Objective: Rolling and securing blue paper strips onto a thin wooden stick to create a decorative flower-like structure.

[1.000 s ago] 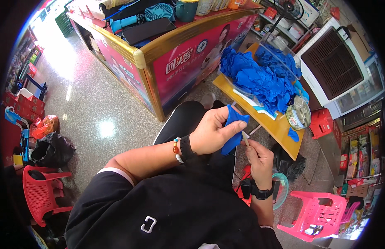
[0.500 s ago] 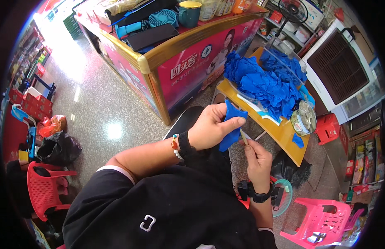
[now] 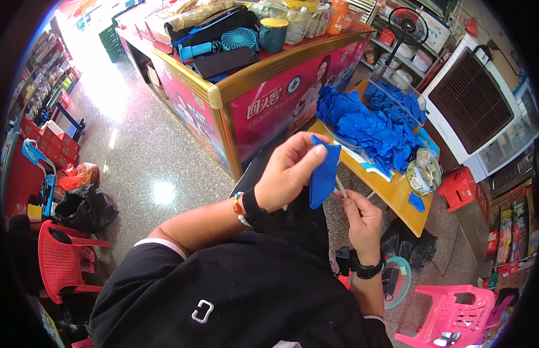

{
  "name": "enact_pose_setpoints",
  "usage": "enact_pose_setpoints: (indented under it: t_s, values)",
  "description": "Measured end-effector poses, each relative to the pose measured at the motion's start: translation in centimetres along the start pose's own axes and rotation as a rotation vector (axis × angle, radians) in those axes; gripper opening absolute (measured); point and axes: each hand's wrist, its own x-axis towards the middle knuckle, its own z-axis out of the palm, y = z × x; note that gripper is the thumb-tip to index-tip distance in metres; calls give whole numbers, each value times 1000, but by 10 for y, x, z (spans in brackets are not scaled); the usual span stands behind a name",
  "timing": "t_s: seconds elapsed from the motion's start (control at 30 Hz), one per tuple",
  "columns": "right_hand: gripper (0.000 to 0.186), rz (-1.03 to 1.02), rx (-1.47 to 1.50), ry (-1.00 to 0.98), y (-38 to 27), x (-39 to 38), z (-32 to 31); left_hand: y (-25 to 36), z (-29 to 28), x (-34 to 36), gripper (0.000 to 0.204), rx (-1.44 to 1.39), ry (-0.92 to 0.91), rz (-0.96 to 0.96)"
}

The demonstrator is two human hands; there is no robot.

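Observation:
My left hand [image 3: 287, 171] pinches the top edge of a floppy blue piece [image 3: 324, 177], which hangs at my thumb. My right hand [image 3: 363, 223] grips a thin pale stick [image 3: 341, 187] below and right of it; the stick's upper end is hidden behind the blue piece. Just beyond my hands, a yellow board table [image 3: 415, 217] carries a large heap of crumpled blue pieces [image 3: 371, 130], a clear bin [image 3: 406, 80] with more of them, a round clear tub [image 3: 424, 174] and one loose blue piece [image 3: 415, 201].
A counter [image 3: 258, 116] with bags and a mug stands ahead. A red chair [image 3: 63, 272] and black bag [image 3: 78, 206] are left; a pink chair [image 3: 455, 307] and teal basket [image 3: 397, 278] are right. An air cooler [image 3: 472, 95] stands behind the table.
My left hand and the blue piece have moved up and slightly left, its thumb lifted higher. My right hand stays on the stick. The view has shifted slightly.

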Motion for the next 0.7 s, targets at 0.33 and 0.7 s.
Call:
enact_pose_setpoints:
  t_s: [0.33, 0.7]
  values:
    - [18, -45, -168, -27, -4, -5, -5, 16, -28, 3, 14, 40, 47, -103]
    - [22, 179, 152, -16, -4, -16, 0, 16, -33, -11, 10, -131, 44, -138]
